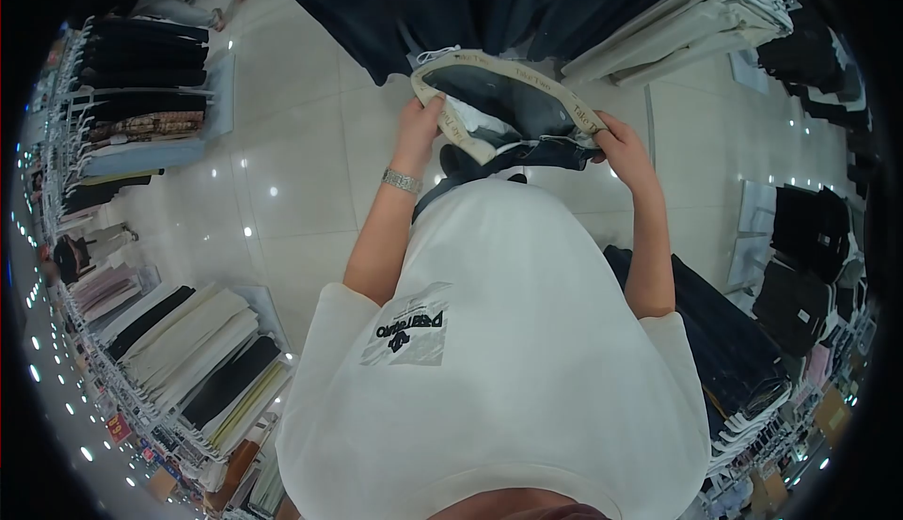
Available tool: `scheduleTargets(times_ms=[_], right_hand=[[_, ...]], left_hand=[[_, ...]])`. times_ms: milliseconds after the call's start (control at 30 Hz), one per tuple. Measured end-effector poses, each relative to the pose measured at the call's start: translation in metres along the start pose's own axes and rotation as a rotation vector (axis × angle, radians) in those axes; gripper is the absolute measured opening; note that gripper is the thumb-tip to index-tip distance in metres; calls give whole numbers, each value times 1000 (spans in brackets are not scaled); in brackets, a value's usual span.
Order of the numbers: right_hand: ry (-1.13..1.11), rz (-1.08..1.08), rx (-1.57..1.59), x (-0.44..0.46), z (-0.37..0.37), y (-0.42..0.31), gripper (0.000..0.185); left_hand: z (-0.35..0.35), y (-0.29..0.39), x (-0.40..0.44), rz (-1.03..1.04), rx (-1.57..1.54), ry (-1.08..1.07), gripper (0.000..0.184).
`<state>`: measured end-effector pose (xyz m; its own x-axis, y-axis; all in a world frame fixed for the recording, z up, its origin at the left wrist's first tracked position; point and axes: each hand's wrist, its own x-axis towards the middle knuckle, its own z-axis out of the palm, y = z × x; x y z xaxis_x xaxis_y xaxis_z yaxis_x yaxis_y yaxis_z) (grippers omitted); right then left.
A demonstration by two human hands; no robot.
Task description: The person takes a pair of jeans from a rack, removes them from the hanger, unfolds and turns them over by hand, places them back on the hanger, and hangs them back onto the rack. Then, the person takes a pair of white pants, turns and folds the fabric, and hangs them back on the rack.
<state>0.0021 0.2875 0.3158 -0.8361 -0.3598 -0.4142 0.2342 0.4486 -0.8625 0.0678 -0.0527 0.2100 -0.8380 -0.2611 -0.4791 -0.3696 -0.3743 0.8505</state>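
Dark-blue denim trousers (550,155) w/ a cream, printed fabric waistband (531,76) were up in front of the white short-sleeved T-shirt (555,323), band spread open, inside showing. Poss. trouble: if either pinch slackened, that end cd slip & the band fold shut; its far edge, v. near the hanging dark-navy trousers (376,7), might catch on them. L hand (419,127), below a silver-coloured metal-link wristband (403,181), was narrow, thumb over the band's edge. R hand (628,147) was also closed narrow on the opp. end; its fingertips were partly hidden, so exact finger placement: can't tell. Beyond: glossy pale tiled floor (301,163).
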Motion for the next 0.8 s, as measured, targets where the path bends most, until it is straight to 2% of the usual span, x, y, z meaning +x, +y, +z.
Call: scheduleTargets(times_ms=[33, 133, 233, 333, 433, 533, 800], right_hand=[[16, 4, 10, 2, 0, 5, 39], [29, 42, 9, 7, -3, 14, 35], [1, 139, -42, 6, -14, 15, 32], [-27, 224, -11, 0, -16, 15, 33], [-45, 264, 24, -2, -18, 23, 36], [-36, 233, 12, 4, -21, 45, 38], [-7, 167, 36, 5, -18, 63, 33]], left_hand=[[0, -1, 0, 4, 47, 2, 28], [1, 0, -4, 187, 131, 33, 26], [3, 8, -15, 301, 318, 138, 28], [1, 22, -28, 322, 482, 184, 29], [-1, 31, -39, 379, 733, 324, 26], [-18, 35, -41, 351, 614, 405, 28], [-50, 48, -39, 254, 302, 334, 29]])
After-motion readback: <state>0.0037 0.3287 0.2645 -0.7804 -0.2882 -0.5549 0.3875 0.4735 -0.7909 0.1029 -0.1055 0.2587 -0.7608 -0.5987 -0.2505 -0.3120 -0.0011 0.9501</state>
